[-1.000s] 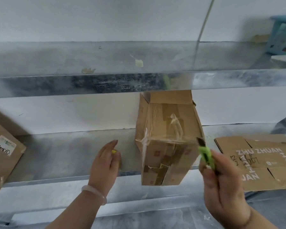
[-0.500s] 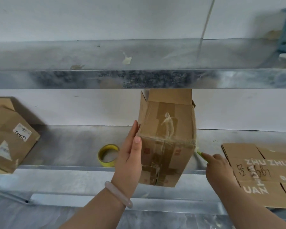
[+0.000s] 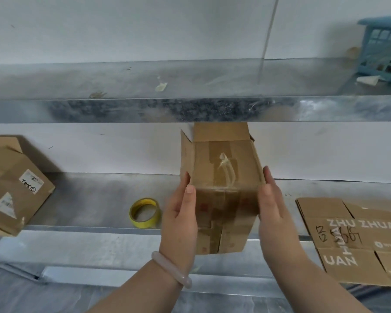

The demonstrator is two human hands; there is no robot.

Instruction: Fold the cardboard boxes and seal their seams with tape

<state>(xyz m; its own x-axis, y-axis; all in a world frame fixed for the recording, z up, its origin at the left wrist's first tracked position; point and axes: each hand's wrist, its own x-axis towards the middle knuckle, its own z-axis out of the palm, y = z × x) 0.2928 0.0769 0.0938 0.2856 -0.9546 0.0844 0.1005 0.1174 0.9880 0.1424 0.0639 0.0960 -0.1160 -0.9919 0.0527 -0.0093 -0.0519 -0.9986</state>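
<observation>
A taped brown cardboard box point(image 3: 221, 184) lies on its side at the front of the lower metal shelf point(image 3: 95, 195), jutting over the edge, with flaps open at its far end. My left hand point(image 3: 181, 220) lies flat against its left side, fingers straight. Against its right side my right hand point(image 3: 273, 213) presses, fingers straight too. A yellow roll of tape point(image 3: 145, 213) lies on the shelf just left of my left hand. The green cutter is not in sight.
A flattened cardboard box point(image 3: 357, 238) printed "ZHU ZHUAN" lies on the shelf at the right. Taped boxes point(image 3: 14, 190) sit at the left end. The upper metal shelf point(image 3: 190, 109) hangs close above, with a blue plastic basket point(image 3: 382, 46) at its right.
My left hand moved from the tape roll onto the box's left side. My right hand, which held a green cutter, now has nothing in it and presses the box's right side.
</observation>
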